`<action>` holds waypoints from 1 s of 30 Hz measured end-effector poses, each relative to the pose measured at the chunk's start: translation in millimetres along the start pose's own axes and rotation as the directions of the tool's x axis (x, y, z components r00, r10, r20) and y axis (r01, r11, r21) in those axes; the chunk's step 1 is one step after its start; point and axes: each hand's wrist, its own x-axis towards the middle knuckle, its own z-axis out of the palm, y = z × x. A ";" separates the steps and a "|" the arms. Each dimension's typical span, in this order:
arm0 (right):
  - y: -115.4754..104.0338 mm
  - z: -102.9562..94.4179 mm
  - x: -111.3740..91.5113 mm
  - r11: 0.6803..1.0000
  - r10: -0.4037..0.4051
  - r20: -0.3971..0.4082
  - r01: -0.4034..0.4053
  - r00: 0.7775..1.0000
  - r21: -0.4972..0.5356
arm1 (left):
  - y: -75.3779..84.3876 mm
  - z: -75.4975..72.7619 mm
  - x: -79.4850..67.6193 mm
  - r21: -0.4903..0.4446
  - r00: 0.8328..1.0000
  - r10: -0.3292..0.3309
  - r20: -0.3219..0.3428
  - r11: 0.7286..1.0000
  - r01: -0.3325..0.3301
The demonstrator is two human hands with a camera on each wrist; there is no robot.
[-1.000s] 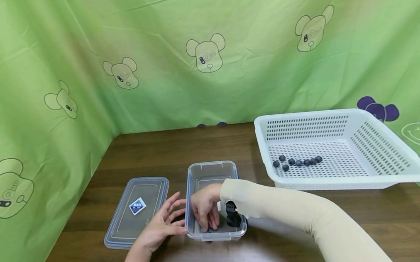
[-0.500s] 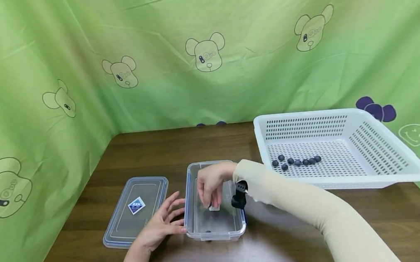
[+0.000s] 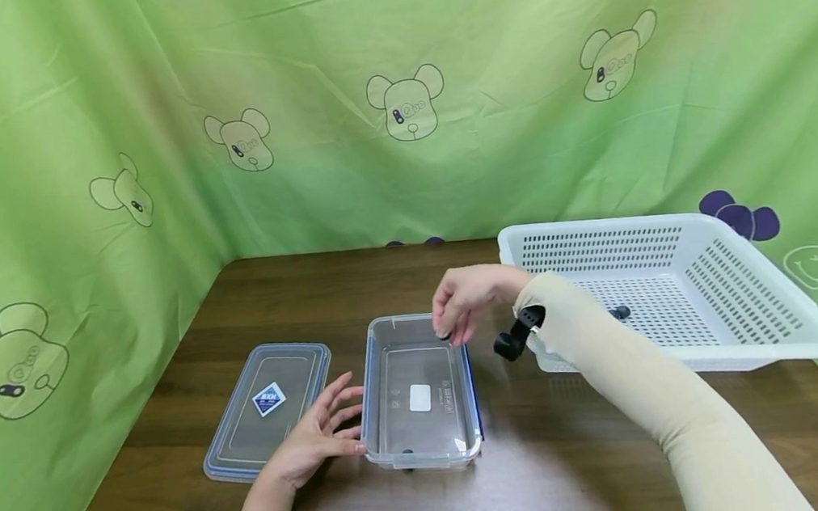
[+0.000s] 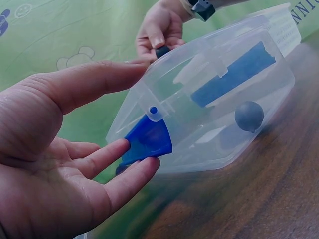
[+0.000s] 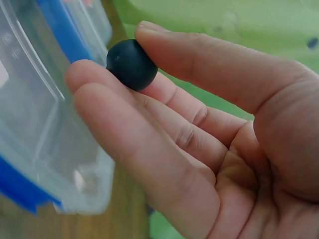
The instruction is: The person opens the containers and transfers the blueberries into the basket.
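My right hand (image 3: 463, 303) is raised over the far right corner of the clear plastic box (image 3: 427, 457). It pinches a small dark ball (image 5: 132, 64) between thumb and fingertips. Inside the box, near its front wall, lies another dark ball (image 4: 249, 116), which shows through the plastic in the left wrist view. My left hand (image 3: 315, 438) is at the box's left side, fingers spread and fairly straight. Its fingertips touch the blue side latch (image 4: 149, 138), which hangs down, and the thumb is near the rim.
A clear lid (image 3: 269, 430) with blue edging lies left of the box. At the right stands a white perforated basket (image 3: 760, 350). Some dark balls (image 3: 620, 312) show in it; my right forearm covers part of it. A green curtain (image 3: 344, 180) hangs behind the table.
My right hand has risen from the box's front end, moving away and to the right, with a dark ball pinched in it. The left hand has stayed in place.
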 end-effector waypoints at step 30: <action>124.8 -108.5 -120.2 0.906 0.050 -0.297 0.082 0.953 0.416 | 0.4 1.3 0.8 0.013 1.000 0.001 -0.009 1.000 -0.001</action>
